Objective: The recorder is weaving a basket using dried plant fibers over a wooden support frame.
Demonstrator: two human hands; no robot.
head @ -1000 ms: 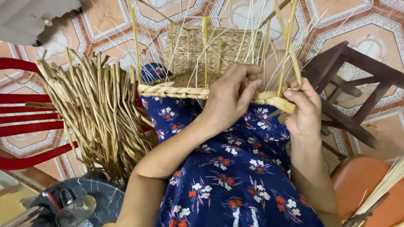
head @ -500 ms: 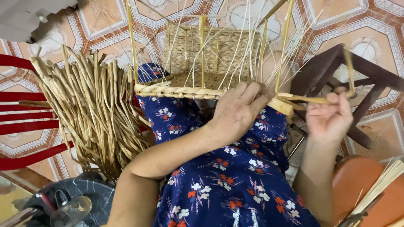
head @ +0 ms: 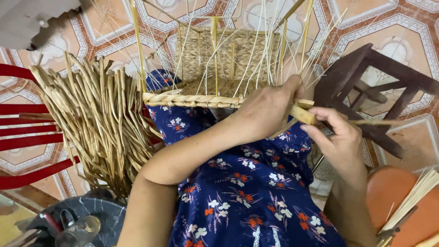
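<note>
A half-woven basket (head: 219,68) of pale straw rests on the person's lap, against a dark blue floral dress (head: 256,192), with thin upright stakes rising from its braided rim (head: 187,99). The left hand (head: 267,110) lies over the right end of that rim, its fingers (head: 290,87) curled down and closed around the braid, so the rim passes under the palm and comes out on the far side as a flat, cut-off strand end (head: 304,114). The right hand (head: 340,142) sits just beside and below the left one, its fingers (head: 322,114) bent around that same strand end, thumb and forefinger pinching it, while a thin straw (head: 379,121) runs from the grip out to the right. The two hands are almost touching at the strand. To the left, a thick bundle of dried weaving fibre (head: 96,119) hangs over a red chair (head: 27,132). A dark wooden stool (head: 379,77) stands on the patterned tile floor (head: 411,27) behind the right hand, and an orange seat (head: 393,192) with a sheaf of pale sticks (head: 418,192) sits at the lower right.
</note>
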